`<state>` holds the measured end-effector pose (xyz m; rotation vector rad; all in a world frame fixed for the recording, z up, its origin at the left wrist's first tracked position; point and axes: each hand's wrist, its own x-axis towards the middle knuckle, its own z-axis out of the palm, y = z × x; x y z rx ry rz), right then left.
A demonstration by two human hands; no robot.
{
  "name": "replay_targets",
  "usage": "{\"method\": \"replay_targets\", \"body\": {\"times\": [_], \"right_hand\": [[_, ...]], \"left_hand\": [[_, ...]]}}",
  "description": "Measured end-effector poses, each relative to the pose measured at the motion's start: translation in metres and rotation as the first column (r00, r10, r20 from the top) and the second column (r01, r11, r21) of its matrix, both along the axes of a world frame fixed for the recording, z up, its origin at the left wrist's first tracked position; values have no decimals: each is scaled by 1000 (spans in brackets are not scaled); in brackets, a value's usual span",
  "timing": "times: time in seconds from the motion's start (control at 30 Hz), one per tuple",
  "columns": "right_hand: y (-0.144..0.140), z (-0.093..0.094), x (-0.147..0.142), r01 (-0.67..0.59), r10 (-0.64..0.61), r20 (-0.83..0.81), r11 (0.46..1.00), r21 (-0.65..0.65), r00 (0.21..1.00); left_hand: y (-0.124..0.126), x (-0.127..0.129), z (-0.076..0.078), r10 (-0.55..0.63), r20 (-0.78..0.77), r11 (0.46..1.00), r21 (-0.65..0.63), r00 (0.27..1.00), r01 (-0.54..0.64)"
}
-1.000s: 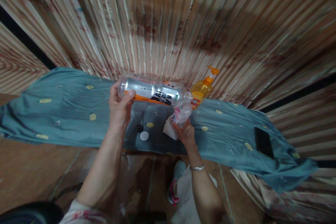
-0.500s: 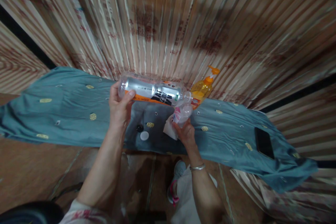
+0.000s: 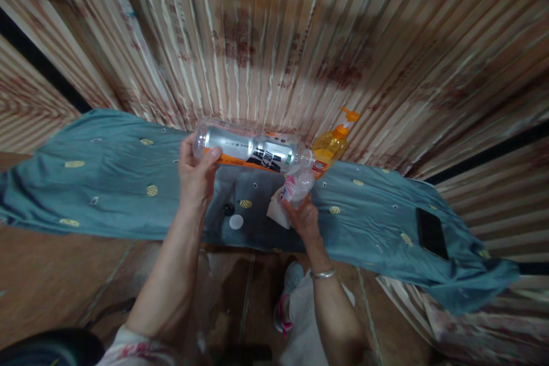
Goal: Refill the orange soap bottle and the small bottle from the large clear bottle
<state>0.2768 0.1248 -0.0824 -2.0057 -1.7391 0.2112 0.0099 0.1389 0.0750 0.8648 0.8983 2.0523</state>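
My left hand (image 3: 198,168) is closed round the base end of a large clear plastic bottle (image 3: 246,146) with a silver, orange and black label. That bottle lies nearly level in the air, its neck pointing right. My right hand (image 3: 303,217) grips a smaller clear bottle (image 3: 299,186) with a pink and white label, tilted up. The two bottle mouths meet or overlap; whether they touch I cannot tell. Below them a black cap (image 3: 229,209) and a white cap (image 3: 235,222) lie on the cloth. A whitish piece (image 3: 279,210), perhaps paper or cloth, sits beside my right hand.
An orange pump bottle (image 3: 331,147) of yellow liquid stands behind the bottle mouths. A black phone (image 3: 431,233) lies at the right on the teal patterned cloth (image 3: 120,183). A striped curtain (image 3: 266,40) hangs along the back. Brown floor tiles (image 3: 231,291) show in front.
Hardly anything differs. Both hands hold the two bottles in the same place, with the large bottle's label turned very slightly.
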Motion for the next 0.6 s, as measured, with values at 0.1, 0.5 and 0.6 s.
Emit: {"method": "replay_targets", "body": {"times": [0.1, 0.5, 0.6], "right_hand": [[1, -1, 4, 3, -3, -6, 1000, 13, 1000], [0, 5, 3, 10, -9, 13, 998, -64, 1000], [1, 4, 5, -2, 4, 47, 998, -59, 999]], "left_hand": [[1, -1, -2, -3, -23, 1000, 7, 1000, 3], [0, 0, -1, 4, 1, 1000, 7, 1000, -4], [-1, 0, 0, -6, -3, 1000, 7, 1000, 7]]}}
